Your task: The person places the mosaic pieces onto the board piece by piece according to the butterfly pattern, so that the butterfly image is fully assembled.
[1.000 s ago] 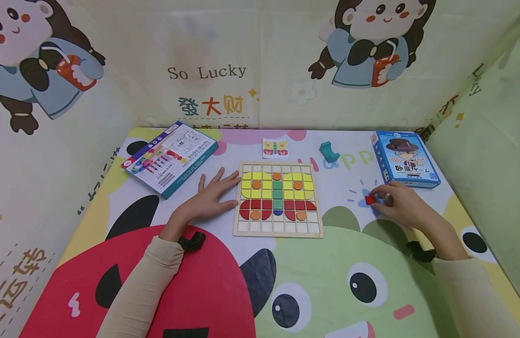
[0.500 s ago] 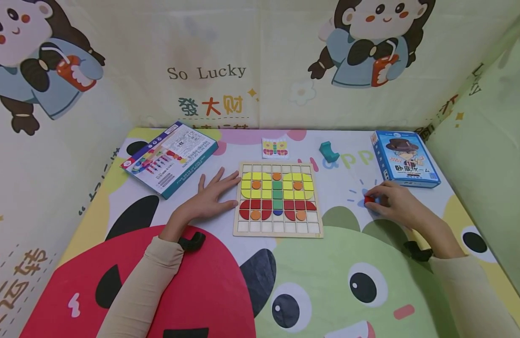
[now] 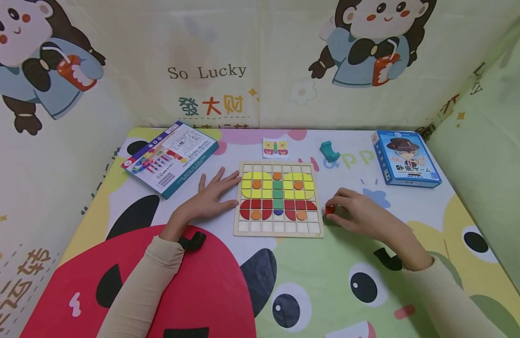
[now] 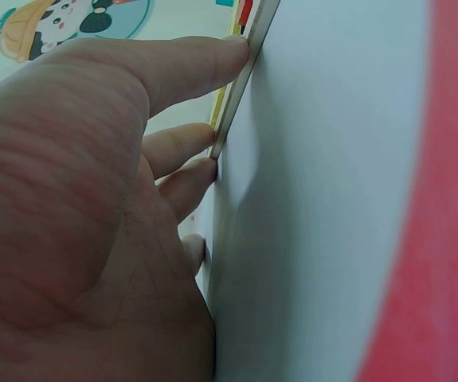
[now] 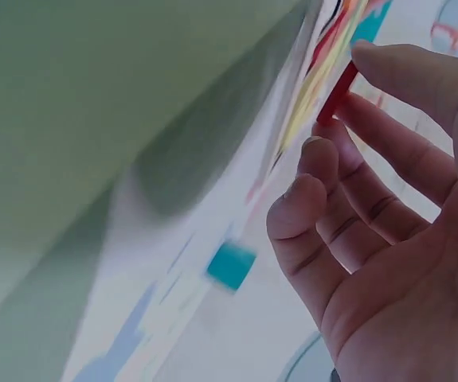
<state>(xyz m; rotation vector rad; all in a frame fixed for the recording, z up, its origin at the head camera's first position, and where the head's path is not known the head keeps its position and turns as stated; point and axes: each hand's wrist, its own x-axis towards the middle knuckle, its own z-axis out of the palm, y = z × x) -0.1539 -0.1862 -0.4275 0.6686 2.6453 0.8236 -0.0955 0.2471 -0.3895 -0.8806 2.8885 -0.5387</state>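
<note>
A square wooden grid board (image 3: 276, 234) lies on the table, with yellow, red, orange, green and blue tiles forming a butterfly. My left hand (image 3: 211, 197) lies spread at its left side. In the left wrist view, the thumb tip (image 4: 232, 56) and other fingertips meet the board's edge (image 4: 232, 103). Just off the board's right edge, my right hand (image 3: 361, 213) pinches a small red tile (image 3: 330, 210) between thumb and fingers. The right wrist view shows this thin red tile (image 5: 338, 91) edge-on. Among the red tiles, a bare cell (image 3: 312, 216) shows at the lower right.
A small butterfly pattern card (image 3: 275, 148) lies behind the board. To its right is a teal curved block (image 3: 329, 152). A teal-edged box (image 3: 171, 159) lies at the back left, a blue game box (image 3: 407, 158) at the back right. A printed cloth covers the table.
My right hand has moved left from near the blue box to the board's right side, carrying the red tile. My left hand and the tiles on the board have stayed put.
</note>
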